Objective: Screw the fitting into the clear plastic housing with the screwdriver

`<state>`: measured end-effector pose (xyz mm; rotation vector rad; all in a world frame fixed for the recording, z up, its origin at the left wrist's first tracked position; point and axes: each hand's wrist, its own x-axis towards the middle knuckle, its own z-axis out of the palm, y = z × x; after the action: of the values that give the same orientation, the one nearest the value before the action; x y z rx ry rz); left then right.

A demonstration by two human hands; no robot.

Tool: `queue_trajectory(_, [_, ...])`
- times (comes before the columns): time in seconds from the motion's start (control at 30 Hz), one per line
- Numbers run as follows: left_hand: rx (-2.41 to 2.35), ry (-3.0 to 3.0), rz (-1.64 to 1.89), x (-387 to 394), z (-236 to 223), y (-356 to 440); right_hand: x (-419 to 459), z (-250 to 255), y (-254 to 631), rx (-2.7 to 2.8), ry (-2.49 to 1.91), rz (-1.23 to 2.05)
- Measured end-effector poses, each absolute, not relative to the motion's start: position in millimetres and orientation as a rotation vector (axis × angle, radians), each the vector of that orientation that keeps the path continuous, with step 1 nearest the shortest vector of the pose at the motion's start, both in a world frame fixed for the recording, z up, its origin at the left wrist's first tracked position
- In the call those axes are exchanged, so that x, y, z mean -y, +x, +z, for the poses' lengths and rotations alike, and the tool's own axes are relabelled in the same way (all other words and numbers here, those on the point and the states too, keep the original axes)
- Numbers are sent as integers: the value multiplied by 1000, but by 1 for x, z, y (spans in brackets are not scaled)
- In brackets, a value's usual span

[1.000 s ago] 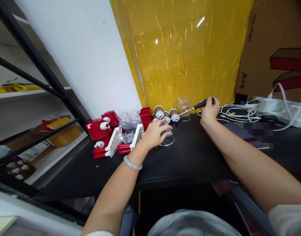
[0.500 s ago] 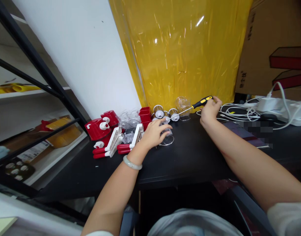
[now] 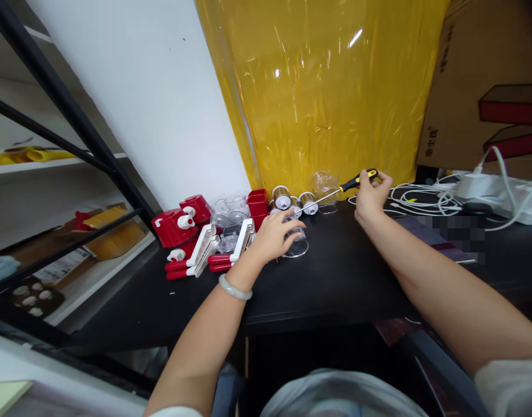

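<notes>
My left hand rests on a clear plastic cup-shaped part that lies on the black table; the fingers curl over it. My right hand grips the black and yellow handle of a screwdriver at the back of the table. Its thin shaft points left toward metal drum parts and another clear part. Red and white plastic pieces lie just left of my left hand.
A yellow plastic sheet hangs behind the table. White cables and a power strip lie at the right, under a cardboard box. A black metal shelf frame with boxed goods stands at the left.
My right hand has shifted its grip on the screwdriver, so more of the handle shows beyond the fingers. The left hand has stayed on the clear part.
</notes>
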<state>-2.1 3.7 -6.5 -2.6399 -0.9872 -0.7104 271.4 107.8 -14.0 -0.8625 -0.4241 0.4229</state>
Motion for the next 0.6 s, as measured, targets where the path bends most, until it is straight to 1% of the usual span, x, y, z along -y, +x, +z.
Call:
queue_trajectory(0.4, [993, -2634, -709, -4, -7, -2, -101, -8, 270, 407, -873, 494])
queue_trajectory(0.6, [998, -2635, -706, -4, -7, -2, -111, -18, 275, 474, -830, 511])
